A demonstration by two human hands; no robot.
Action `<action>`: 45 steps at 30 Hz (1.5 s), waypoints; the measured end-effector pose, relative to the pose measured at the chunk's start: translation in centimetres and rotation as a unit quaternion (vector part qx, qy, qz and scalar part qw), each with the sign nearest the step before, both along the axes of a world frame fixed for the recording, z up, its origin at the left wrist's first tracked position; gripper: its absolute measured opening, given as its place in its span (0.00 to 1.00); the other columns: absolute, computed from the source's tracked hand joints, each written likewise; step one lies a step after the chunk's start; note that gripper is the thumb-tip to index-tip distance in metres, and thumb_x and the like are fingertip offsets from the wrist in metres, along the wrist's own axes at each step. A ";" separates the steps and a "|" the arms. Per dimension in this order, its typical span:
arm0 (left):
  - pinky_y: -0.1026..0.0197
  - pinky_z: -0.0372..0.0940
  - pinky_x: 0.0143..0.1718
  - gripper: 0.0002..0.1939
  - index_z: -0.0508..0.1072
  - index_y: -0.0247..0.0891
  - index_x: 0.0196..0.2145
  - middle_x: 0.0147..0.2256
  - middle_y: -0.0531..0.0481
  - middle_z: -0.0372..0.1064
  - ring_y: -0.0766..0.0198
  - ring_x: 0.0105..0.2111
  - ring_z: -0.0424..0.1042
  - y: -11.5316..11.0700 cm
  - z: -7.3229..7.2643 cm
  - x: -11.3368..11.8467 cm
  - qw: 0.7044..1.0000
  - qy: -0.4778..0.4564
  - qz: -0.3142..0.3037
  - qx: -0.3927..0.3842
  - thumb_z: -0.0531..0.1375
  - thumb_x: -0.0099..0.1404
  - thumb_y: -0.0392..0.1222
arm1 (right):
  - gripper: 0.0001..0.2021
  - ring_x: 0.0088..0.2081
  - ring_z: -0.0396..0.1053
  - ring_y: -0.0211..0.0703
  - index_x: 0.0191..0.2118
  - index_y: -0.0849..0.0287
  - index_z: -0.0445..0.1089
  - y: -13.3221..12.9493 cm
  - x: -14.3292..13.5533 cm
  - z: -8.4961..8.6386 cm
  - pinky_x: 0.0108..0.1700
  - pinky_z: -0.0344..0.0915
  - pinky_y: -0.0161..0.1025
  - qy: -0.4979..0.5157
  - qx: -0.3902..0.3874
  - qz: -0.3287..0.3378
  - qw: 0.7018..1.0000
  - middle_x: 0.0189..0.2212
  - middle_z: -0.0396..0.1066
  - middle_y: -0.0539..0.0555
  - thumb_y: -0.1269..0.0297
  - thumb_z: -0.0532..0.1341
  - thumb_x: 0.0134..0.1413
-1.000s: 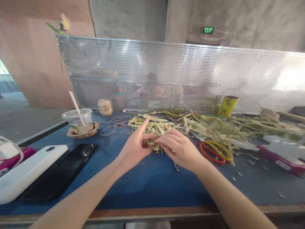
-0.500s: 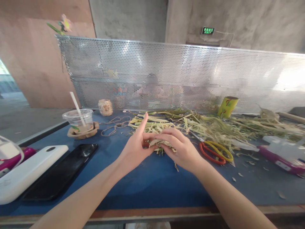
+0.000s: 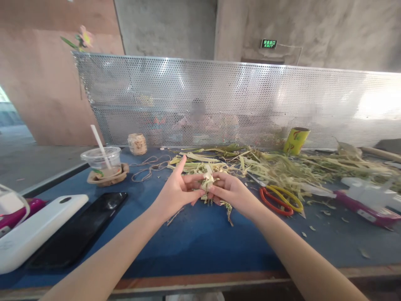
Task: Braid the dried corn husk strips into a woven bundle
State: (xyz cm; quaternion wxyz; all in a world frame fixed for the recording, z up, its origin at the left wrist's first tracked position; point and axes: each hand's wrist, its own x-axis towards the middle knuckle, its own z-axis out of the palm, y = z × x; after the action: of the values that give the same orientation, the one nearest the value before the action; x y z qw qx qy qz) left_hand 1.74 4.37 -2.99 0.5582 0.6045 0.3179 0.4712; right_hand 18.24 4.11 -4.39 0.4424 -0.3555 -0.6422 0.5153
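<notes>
- Head view — pinching a pale plant strip (image 3: 207,180) with left hand (image 3: 178,191), one finger upright.
- Pinching the same strip with right hand (image 3: 233,191) — near red-and-yellow-handled scissors (image 3: 271,190).

Both bare forearms slant up and inward here, left forearm (image 3: 122,248) and right forearm (image 3: 291,246) converging, wrists fairly straight. And look at that left hand (image 3: 178,190): one digit pointing up, clear of the others, which angle inward in a pinch! The right hand (image 3: 232,190) mirrors it, fingers bent, thumb beneath, fingertips close to the left's.
</notes>
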 end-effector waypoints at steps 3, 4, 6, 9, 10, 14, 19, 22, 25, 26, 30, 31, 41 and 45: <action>0.69 0.59 0.16 0.62 0.16 0.49 0.59 0.49 0.34 0.65 0.69 0.25 0.67 0.1 -0.1 0.0 1.000 -0.022 -0.004 0.007 0.63 0.49 0.25 | 0.25 0.20 0.60 0.30 0.43 0.60 0.62 0.2 -0.3 -0.4 0.22 0.56 0.30 0.048 -0.026 -0.022 0.998 0.22 0.67 0.46 0.62 0.69 0.36; 0.69 0.59 0.16 0.63 0.15 0.54 0.58 0.52 0.33 0.61 0.69 0.25 0.68 0.1 -0.1 0.0 0.999 -0.030 -0.005 0.011 0.63 0.49 0.25 | 0.25 0.20 0.60 0.30 0.42 0.59 0.63 0.3 -0.5 -0.6 0.22 0.56 0.30 0.065 -0.033 -0.029 0.997 0.23 0.68 0.46 0.63 0.69 0.34; 0.69 0.60 0.16 0.65 0.13 0.62 0.55 0.58 0.33 0.51 0.70 0.25 0.68 0.0 -0.1 -0.1 0.999 -0.036 -0.009 0.023 0.64 0.48 0.25 | 0.24 0.20 0.59 0.29 0.40 0.59 0.65 0.4 -0.7 -0.9 0.22 0.55 0.30 0.092 -0.035 -0.024 0.995 0.23 0.67 0.46 0.63 0.70 0.33; 0.69 0.61 0.16 0.66 0.12 0.69 0.51 0.62 0.33 0.40 0.74 0.22 0.67 -0.1 -0.1 -0.1 0.999 -0.017 -0.016 0.037 0.64 0.48 0.26 | 0.17 0.19 0.57 0.28 0.34 0.60 0.68 0.4 -0.8 -1.0 0.22 0.54 0.30 0.092 -0.019 0.006 0.996 0.20 0.65 0.45 0.61 0.69 0.36; 0.69 0.62 0.15 0.66 0.11 0.70 0.51 0.62 0.33 0.39 0.76 0.21 0.66 -0.1 -0.1 -0.2 0.999 -0.010 -0.019 0.038 0.64 0.48 0.26 | 0.15 0.19 0.57 0.28 0.32 0.60 0.68 0.4 -0.7 -1.0 0.22 0.54 0.30 0.082 -0.014 0.013 0.996 0.19 0.64 0.45 0.60 0.68 0.36; 0.69 0.61 0.15 0.66 0.09 0.70 0.49 0.63 0.30 0.34 0.78 0.19 0.66 -0.1 -0.1 -0.3 0.999 -0.003 -0.041 0.024 0.64 0.49 0.25 | 0.15 0.24 0.61 0.31 0.33 0.59 0.70 0.4 -0.2 -0.6 0.26 0.59 0.32 0.040 0.022 0.033 0.998 0.24 0.66 0.47 0.62 0.69 0.36; 0.70 0.60 0.15 0.66 0.09 0.70 0.49 0.63 0.30 0.33 0.79 0.18 0.65 0.0 -0.2 -0.4 0.998 0.000 -0.062 0.002 0.64 0.48 0.25 | 0.09 0.24 0.61 0.32 0.32 0.60 0.71 0.4 0.2 -0.5 0.27 0.60 0.32 -0.013 0.075 0.077 0.994 0.25 0.66 0.48 0.64 0.66 0.41; 0.70 0.60 0.14 0.67 0.11 0.68 0.51 0.63 0.32 0.35 0.75 0.21 0.67 -0.1 -0.1 -0.3 0.999 0.005 -0.043 -0.005 0.64 0.47 0.25 | 0.09 0.21 0.60 0.30 0.30 0.60 0.69 0.5 0.3 -0.6 0.23 0.57 0.31 0.044 0.050 0.047 0.997 0.22 0.64 0.46 0.64 0.66 0.40; 0.70 0.59 0.14 0.66 0.13 0.67 0.53 0.63 0.34 0.35 0.68 0.26 0.71 -0.2 0.1 -0.4 0.999 0.020 -0.035 -0.007 0.65 0.46 0.26 | 0.11 0.16 0.54 0.26 0.29 0.60 0.66 0.6 0.3 -0.5 0.20 0.51 0.29 0.150 0.012 0.020 0.988 0.17 0.61 0.43 0.62 0.67 0.40; 0.70 0.58 0.14 0.65 0.15 0.67 0.54 0.63 0.35 0.35 0.66 0.28 0.71 -0.2 0.1 -0.4 0.999 0.031 -0.035 -0.006 0.65 0.47 0.27 | 0.12 0.15 0.51 0.25 0.28 0.60 0.65 0.7 0.3 -0.4 0.19 0.49 0.29 0.181 0.006 0.020 0.983 0.15 0.60 0.42 0.62 0.67 0.40; 0.65 0.64 0.21 0.60 0.23 0.62 0.58 0.63 0.39 0.38 0.64 0.33 0.71 0.0 0.1 -0.9 0.994 0.096 -0.043 0.012 0.65 0.49 0.32 | 0.13 0.14 0.49 0.25 0.28 0.61 0.63 0.5 0.1 -0.1 0.19 0.47 0.30 0.210 -0.018 0.041 0.977 0.13 0.61 0.42 0.60 0.66 0.41; 0.62 0.66 0.26 0.58 0.24 0.60 0.59 0.62 0.40 0.40 0.62 0.36 0.70 0.1 0.0 -0.9 0.993 0.111 -0.039 0.026 0.65 0.50 0.34 | 0.13 0.14 0.50 0.25 0.28 0.61 0.63 0.4 0.0 -0.1 0.19 0.47 0.30 0.201 -0.026 0.044 0.978 0.14 0.63 0.43 0.60 0.66 0.42; 0.50 0.56 0.52 0.43 0.44 0.40 0.62 0.27 0.52 0.74 0.56 0.45 0.69 -0.3 -0.4 -0.4 0.947 0.158 0.147 0.237 0.62 0.55 0.45 | 0.12 0.15 0.52 0.26 0.27 0.61 0.64 0.5 -0.4 -0.7 0.20 0.49 0.29 0.185 -0.028 0.018 0.982 0.14 0.58 0.41 0.63 0.67 0.39; 0.50 0.57 0.50 0.43 0.47 0.40 0.61 0.24 0.53 0.73 0.55 0.43 0.70 -0.2 0.3 -0.7 0.942 0.165 0.180 0.230 0.64 0.53 0.43 | 0.13 0.14 0.51 0.26 0.25 0.60 0.63 0.6 -0.3 -0.6 0.18 0.46 0.29 0.194 -0.034 -0.030 0.980 0.11 0.58 0.41 0.62 0.67 0.38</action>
State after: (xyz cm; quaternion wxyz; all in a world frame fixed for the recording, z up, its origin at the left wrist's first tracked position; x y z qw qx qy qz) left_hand 1.02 4.17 -2.67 0.2496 0.7186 0.3914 0.5178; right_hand 17.91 4.73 -5.04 0.5616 -0.2823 -0.5155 0.5824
